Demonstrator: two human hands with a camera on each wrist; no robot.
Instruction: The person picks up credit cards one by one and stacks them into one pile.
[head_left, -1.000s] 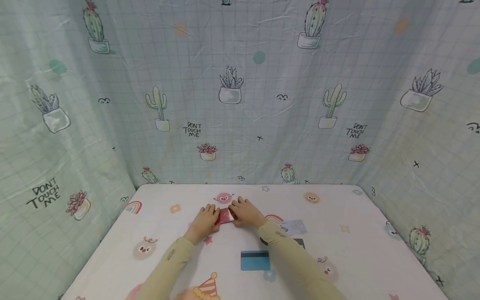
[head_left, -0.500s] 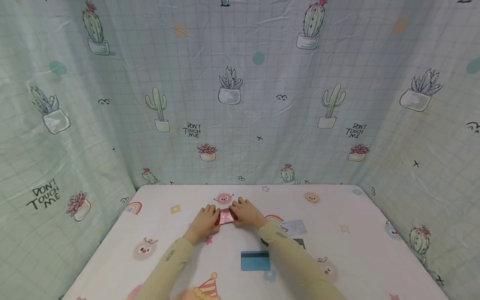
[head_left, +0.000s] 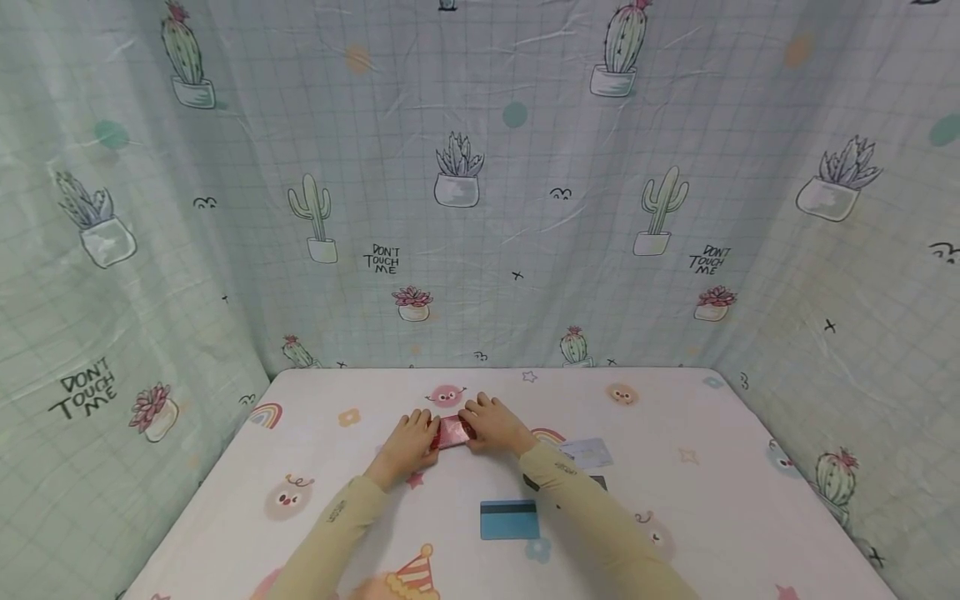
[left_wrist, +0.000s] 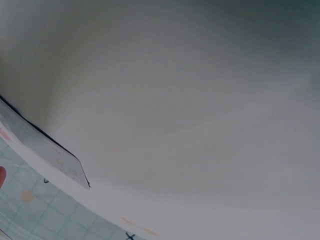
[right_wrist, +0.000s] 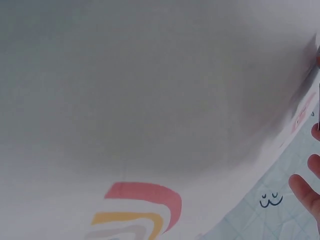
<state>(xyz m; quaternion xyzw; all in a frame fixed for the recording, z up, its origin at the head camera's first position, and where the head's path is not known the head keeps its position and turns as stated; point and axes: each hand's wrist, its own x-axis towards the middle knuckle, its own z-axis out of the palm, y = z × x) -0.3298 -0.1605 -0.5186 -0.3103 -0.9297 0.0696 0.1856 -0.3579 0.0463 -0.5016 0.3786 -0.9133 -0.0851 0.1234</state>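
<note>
Both hands meet at a small glossy red card (head_left: 454, 432) near the back middle of the table. My left hand (head_left: 410, 442) pinches its left end, and my right hand (head_left: 495, 426) pinches its right end. Fingers cover both ends of the card; its middle shows pinkish with glare. In the left wrist view a thin pale card-like piece (left_wrist: 45, 145) with a dark edge appears at the left, beside a fingertip (left_wrist: 2, 176). At the right border of the right wrist view, a few fingers (right_wrist: 304, 192) show.
A blue card (head_left: 509, 522) with a dark stripe lies on the white patterned table (head_left: 720, 517). Behind it, a pale card (head_left: 591, 452) lies to the right. The right forearm (head_left: 581, 508) partly covers a dark card (head_left: 599, 482). A cactus-print curtain (head_left: 517, 233) rises behind the table.
The middle of the held card has gone from deep red to paler, shinier pink. Both hands keep nearly the same place, and the other cards lie where they were.
</note>
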